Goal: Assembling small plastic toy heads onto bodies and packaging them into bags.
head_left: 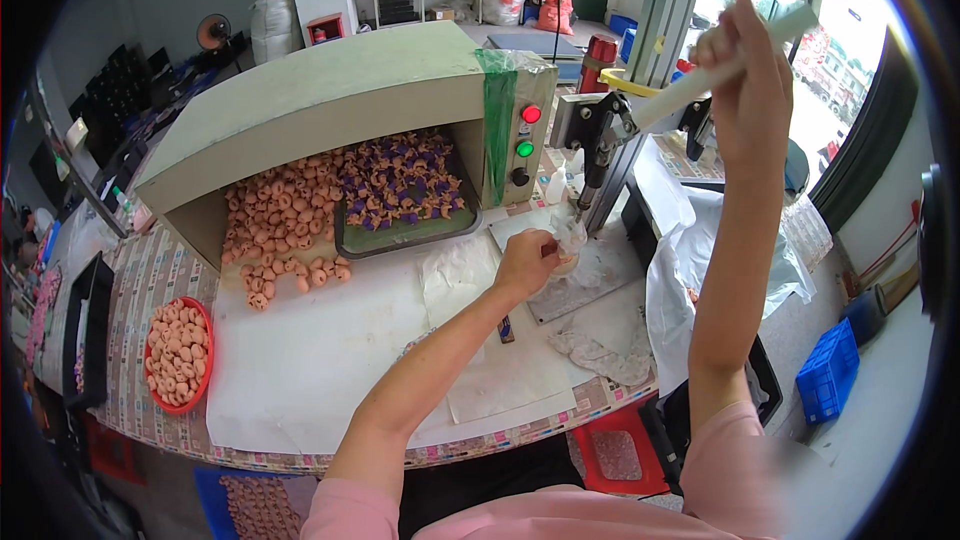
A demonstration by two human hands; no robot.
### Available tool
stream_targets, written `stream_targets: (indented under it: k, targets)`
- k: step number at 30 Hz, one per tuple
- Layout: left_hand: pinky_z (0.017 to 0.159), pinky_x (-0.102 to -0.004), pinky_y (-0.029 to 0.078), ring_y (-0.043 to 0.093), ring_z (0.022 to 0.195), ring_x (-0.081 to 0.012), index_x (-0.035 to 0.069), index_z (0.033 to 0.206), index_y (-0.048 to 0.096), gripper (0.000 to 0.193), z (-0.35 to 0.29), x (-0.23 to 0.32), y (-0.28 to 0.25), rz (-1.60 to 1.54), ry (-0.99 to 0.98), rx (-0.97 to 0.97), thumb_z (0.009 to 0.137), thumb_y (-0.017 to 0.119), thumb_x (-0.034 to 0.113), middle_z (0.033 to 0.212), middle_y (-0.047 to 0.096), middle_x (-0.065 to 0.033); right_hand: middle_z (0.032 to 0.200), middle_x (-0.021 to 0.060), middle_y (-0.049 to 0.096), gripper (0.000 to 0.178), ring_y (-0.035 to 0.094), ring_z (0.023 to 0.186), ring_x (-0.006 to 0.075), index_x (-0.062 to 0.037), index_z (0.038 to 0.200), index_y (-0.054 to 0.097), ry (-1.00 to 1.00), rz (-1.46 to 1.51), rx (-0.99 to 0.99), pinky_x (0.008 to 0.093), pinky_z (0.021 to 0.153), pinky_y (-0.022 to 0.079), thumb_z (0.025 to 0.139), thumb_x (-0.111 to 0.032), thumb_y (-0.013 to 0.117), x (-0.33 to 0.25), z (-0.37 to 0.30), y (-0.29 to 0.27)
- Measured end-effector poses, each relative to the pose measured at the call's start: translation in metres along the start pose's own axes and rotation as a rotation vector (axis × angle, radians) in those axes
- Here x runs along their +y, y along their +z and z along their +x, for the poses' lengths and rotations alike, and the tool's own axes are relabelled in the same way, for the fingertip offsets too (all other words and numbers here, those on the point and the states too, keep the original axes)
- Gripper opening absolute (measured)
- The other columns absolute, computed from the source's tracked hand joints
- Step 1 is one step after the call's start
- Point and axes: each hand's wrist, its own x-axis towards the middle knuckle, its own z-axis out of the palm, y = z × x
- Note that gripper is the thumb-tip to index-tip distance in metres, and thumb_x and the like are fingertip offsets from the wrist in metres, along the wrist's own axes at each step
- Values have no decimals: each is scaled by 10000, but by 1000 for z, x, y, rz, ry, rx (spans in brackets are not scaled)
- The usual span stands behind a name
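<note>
Lever handle (685, 95), a long pale tube, slants up and rightward from the dark metal linkage (597, 155) of an upright press, to the right of the boxy beige hood (320, 90); the right grip (748, 75) is wrapped around it toward its upper end. It should feel stiff and smooth, perhaps a little slippery to a damp palm, with its weight borne by the pivot rather than the arm; hold near that far end gives the best leverage, and the linkage is a poor place for fingers. Beneath the press rod (584, 202), over a flat metal plate (570, 302) on the surface (290, 380), sits a small piece (567, 262) with crumpled clear plastic (572, 232) about it. The left grip (527, 265) is narrow, thumb and fingertips seemingly pinching the piece from its left side; its exact outline cannot be made out. If it resembles the hollow, peach-coloured shells (285, 208) under the hood, it is probably light, somewhat soft and easily dented or twisted, so a gentle hold low on its side, clear of the rod, would suit. The plastic looks thin and slick, likely to slide or crease under pressure.
</note>
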Motion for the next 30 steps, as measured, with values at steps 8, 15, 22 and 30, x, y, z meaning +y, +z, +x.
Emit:
stream_targets:
  k: [8, 15, 22, 30]
  targets:
    - [590, -332, 452, 532, 641, -148, 42, 987, 617, 230, -28, 17, -60, -105, -327, 7, 782, 690, 115, 761, 550, -23, 943, 136, 614, 272, 556, 1077, 297, -41, 797, 538, -268, -210, -90, 423, 962, 403, 946, -269, 549, 40, -136, -43]
    - [804, -248, 483, 556, 840, -127, 27, 1150, 521, 275, -125, 39, -145, -1195, -616, 160, 882, 578, 10, 942, 546, -45, 1296, 143, 557, 397, 525, 1212, 269, -22, 1277, 542, -121, -211, 127, 342, 1003, 412, 937, -226, 569, 58, -183, -21]
    - [881, -283, 559, 618, 999, -191, 5, 1258, 495, 353, -203, 54, -165, -1471, -618, 210, 959, 547, 187, 1144, 582, -152, 1182, 155, 612, 297, 566, 1108, 305, -29, 1130, 636, 267, -448, -586, 364, 936, 440, 834, -59, 634, 100, -304, 68]
    - [814, -280, 581, 648, 942, -168, 28, 1250, 524, 326, -251, 44, -175, -1491, -576, 302, 951, 561, 154, 1179, 588, -135, 1011, 151, 613, 438, 564, 938, 324, -45, 1156, 593, 239, -602, -772, 432, 816, 436, 748, -136, 724, 103, -320, 107]
